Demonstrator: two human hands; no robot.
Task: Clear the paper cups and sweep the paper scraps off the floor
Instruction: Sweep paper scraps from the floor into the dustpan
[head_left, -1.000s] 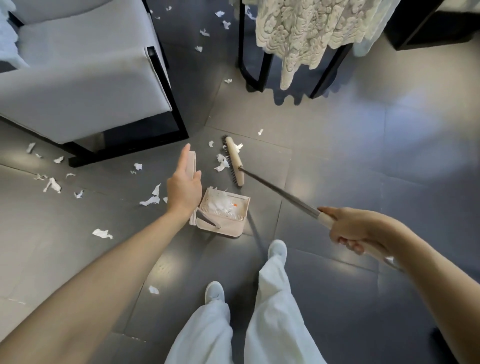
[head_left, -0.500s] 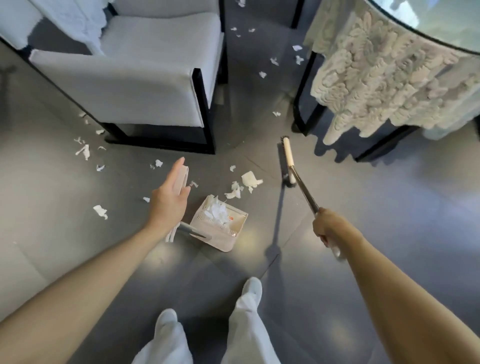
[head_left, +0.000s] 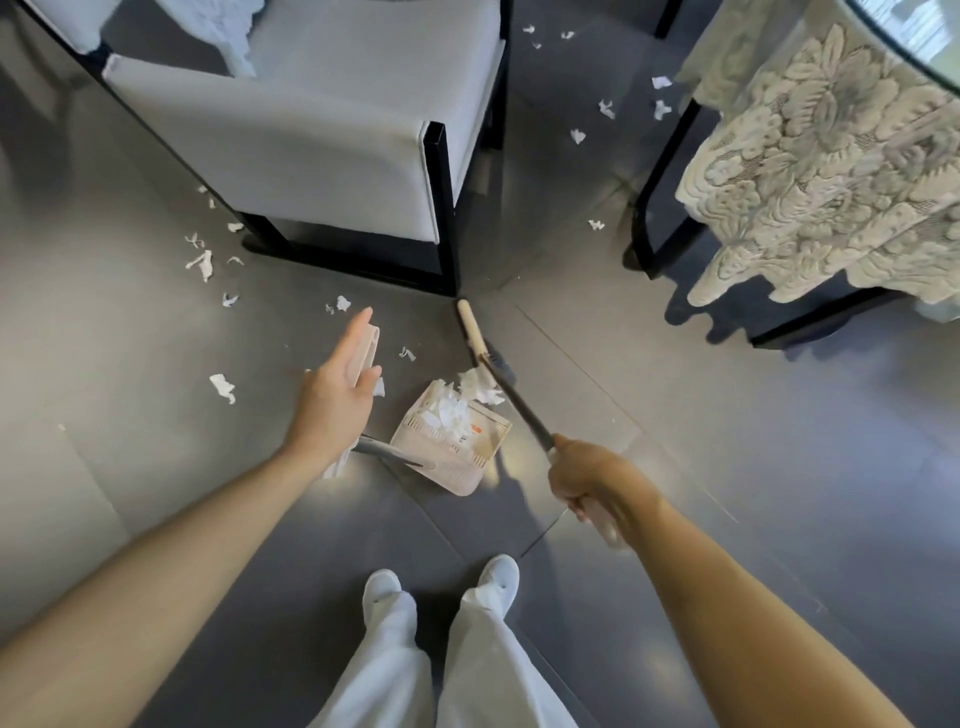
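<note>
Grey tiled floor with an armchair and a lace cloth beyond. Dustpan stands before the feet, already holding white scraps. Broom slants from the chair leg. Right hand: fingers closed round the broom handle. Left hand: fingers straight along the dustpan's upright handle, thumb across it. Paper scraps lie at the pan's mouth, touching the broom shaft; others are scattered well apart.

You have open floor to your right. The armchair blocks ahead-left and the lace tablecloth ahead-right, with a narrow aisle between them.
</note>
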